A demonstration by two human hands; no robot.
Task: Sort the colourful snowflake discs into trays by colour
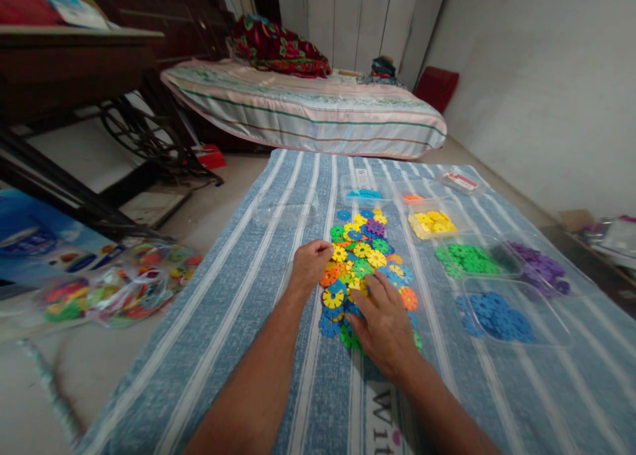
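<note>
A loose heap of flower-shaped plastic disc pieces in yellow, green, blue, orange and purple lies mid-table. At the heap's left edge is my left hand, its thumb and fingertips pinched together; whatever sits in the pinch is hidden. My right hand rests over the near right part of the heap, fingers apart and touching pieces. To the right, transparent boxes hold sorted pieces: yellow ones, green ones, purple ones and blue ones. Farther back are light-blue pieces and a few orange pieces.
A striped blue cloth covers the table. On it stand a transparent box at the left and a lidded box with a label at the far right. Bags of colourful pieces lie on the floor at left. Beyond is a bed.
</note>
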